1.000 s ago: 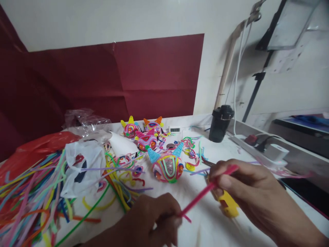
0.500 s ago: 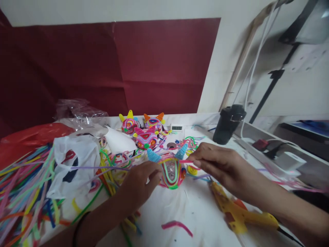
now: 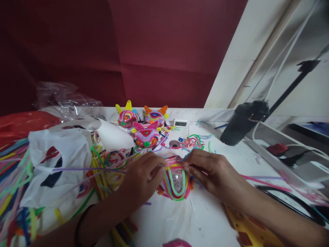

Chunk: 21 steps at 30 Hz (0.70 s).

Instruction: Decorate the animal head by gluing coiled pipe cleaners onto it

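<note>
Touching the top of the toy (image 3: 178,183) from either side, the left hand (image 3: 142,176) and the right hand (image 3: 217,173) have their fingers curled, but I cannot tell whether either thumb and forefinger are clamped on anything or slightly apart. The toy sits on the table (image 3: 208,223) between the two hands, with three more toys (image 3: 146,135) behind it and a bottle (image 3: 235,125) behind it to the right. Nearer the wearer than the toy lie a glue gun (image 3: 252,231) to its right, partly hidden by the right forearm, and a pink strip (image 3: 177,243); a bag (image 3: 68,145) and pipe cleaners (image 3: 14,190) are to its left.
</note>
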### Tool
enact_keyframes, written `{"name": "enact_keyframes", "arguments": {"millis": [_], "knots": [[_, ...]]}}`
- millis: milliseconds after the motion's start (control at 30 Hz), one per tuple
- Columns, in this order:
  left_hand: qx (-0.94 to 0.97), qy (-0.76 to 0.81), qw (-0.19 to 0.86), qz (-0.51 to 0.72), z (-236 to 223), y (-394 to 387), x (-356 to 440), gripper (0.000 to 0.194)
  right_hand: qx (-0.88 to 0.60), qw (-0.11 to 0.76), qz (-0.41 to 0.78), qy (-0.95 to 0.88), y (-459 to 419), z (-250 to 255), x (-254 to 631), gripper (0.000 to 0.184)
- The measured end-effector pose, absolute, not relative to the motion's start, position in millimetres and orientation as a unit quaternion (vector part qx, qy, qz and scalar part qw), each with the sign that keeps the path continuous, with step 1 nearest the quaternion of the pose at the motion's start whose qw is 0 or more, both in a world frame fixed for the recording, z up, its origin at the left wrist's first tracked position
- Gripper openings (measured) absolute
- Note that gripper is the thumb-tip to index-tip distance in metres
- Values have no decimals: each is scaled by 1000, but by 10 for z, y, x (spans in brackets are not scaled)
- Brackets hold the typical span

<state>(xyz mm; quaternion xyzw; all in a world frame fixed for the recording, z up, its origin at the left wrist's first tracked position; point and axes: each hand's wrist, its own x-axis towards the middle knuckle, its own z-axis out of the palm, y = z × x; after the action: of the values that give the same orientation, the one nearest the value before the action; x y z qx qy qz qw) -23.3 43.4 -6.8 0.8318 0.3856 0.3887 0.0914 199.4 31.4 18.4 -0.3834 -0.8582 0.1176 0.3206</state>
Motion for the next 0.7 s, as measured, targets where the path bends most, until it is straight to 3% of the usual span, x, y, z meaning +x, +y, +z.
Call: {"name": "enact_keyframes", "arguments": {"millis": [400, 700], "knots": [[861, 289, -25, 419, -213, 405, -258, 15, -362, 312, 85, -874, 314, 112, 1995, 24], [874, 292, -3, 389, -236, 446, -265, 18, -356, 299, 75, -882, 288, 175, 1934, 26]]}}
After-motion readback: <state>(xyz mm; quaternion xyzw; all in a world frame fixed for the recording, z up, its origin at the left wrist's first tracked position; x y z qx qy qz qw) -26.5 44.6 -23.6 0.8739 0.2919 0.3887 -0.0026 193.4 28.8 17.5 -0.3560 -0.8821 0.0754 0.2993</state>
